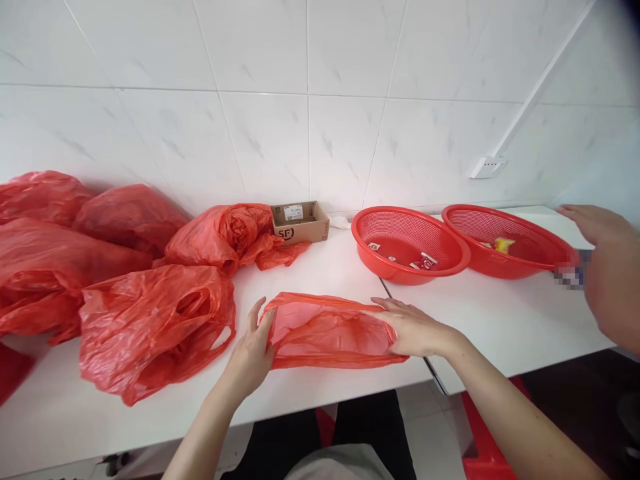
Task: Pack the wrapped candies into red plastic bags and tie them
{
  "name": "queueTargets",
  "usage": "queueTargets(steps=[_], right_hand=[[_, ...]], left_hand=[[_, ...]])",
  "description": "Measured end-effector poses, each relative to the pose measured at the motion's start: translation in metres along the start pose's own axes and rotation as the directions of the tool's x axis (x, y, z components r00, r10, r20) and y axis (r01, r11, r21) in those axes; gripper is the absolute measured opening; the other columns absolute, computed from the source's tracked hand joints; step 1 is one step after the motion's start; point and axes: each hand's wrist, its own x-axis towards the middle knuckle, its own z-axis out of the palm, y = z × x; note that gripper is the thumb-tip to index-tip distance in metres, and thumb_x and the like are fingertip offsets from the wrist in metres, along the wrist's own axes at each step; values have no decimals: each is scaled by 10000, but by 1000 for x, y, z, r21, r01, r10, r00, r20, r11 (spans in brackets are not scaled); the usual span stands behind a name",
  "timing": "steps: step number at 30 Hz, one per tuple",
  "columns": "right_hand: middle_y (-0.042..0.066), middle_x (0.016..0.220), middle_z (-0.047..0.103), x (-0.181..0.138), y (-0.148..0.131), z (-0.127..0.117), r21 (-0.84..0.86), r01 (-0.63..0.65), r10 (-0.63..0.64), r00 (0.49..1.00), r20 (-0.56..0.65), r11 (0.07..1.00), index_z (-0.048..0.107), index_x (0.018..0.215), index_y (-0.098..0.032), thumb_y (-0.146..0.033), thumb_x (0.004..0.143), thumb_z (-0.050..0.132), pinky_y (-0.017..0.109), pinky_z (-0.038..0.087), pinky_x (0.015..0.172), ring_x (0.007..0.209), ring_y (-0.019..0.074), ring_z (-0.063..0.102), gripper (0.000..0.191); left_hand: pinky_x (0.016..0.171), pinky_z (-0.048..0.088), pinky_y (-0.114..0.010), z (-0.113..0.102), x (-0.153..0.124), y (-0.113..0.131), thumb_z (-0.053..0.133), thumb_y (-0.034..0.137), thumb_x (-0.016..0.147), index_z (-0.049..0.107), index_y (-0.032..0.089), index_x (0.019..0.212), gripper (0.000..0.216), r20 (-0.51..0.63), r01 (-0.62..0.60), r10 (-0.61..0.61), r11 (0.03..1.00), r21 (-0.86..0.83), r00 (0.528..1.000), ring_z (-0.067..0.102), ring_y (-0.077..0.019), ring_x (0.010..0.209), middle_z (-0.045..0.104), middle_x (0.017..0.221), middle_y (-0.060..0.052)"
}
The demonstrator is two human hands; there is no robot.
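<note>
A red plastic bag lies in front of me with its mouth spread wide between my two hands. My left hand grips its left end, the thumb and fingers around the rim. At the opposite end, my right hand holds the rim, with some fingertips hidden in the folds. The inside of the bag shows only thin, see-through red film. Just left of my left hand sits a filled red bag with its handle loops loose on top.
More full red bags crowd the left side. A cardboard box stands by the wall. Two red colanders, one nearer with small packets and one farther right with a yellow packet, stand beyond. Another person's arm reaches in at right.
</note>
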Motion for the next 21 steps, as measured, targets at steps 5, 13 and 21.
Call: queueTargets(steps=[5,13,21], right_hand=[[20,1568,277,-7,12,-22,276,253,-177,945,-273,927,605,1268,-340,-515,857,582,401,349,1103,1437,262,266,447],[154,1181,662,21,58,-37,-149,-341,188,775,-604,928,617,1214,-149,-238,892,527,526,355,1021,1149,324,583,346],[4,1205,672,11,36,-60,-3,-189,162,846,-509,982,543,1301,-355,-518,967,378,314,487,825,1070,224,635,407]], left_hand=[[1055,407,-404,-3,-7,-5,445,127,784,280,225,1497,738,-26,65,-71,982,-175,997,397,-259,1364,353,1521,-118],[1089,381,-421,-19,-23,10,517,327,838,307,232,1499,700,97,208,-184,889,-408,978,409,-268,1358,424,1504,-100],[1184,193,-408,-22,-24,26,547,351,805,480,226,1412,623,163,281,-231,831,-480,959,364,-254,1395,499,1456,-59]])
